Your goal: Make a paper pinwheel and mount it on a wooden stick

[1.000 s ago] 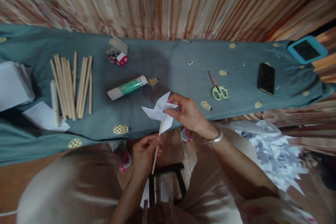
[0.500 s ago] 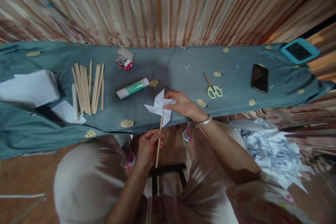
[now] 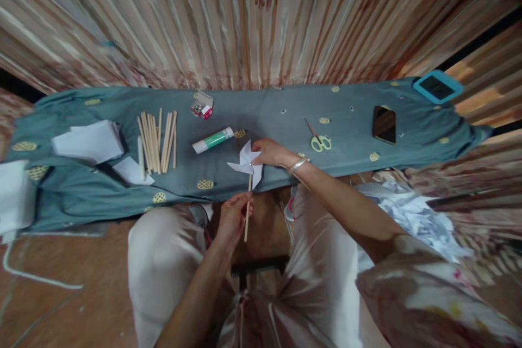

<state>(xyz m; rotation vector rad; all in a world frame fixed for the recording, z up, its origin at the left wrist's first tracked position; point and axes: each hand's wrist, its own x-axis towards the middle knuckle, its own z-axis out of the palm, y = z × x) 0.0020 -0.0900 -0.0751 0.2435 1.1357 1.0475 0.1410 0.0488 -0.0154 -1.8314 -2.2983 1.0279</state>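
A white paper pinwheel [image 3: 246,165] sits on top of a thin wooden stick [image 3: 247,212], held just in front of the near edge of the grey-green cloth [image 3: 265,111]. My left hand [image 3: 234,217] is closed round the stick's lower part. My right hand [image 3: 271,153] pinches the pinwheel at its centre from the right; a metal bangle [image 3: 298,164] is on that wrist.
On the cloth lie a bundle of wooden sticks [image 3: 159,140], a glue stick [image 3: 212,140], a small open box of pins [image 3: 202,108], scissors [image 3: 318,140], a dark phone [image 3: 384,124], a blue-framed device [image 3: 437,87] and stacks of white paper [image 3: 87,141]. Paper scraps [image 3: 411,215] lie at my right.
The camera has pulled back and up, so everything looks smaller and more floor shows. Both hands keep the same hold on the pinwheel and its stick.
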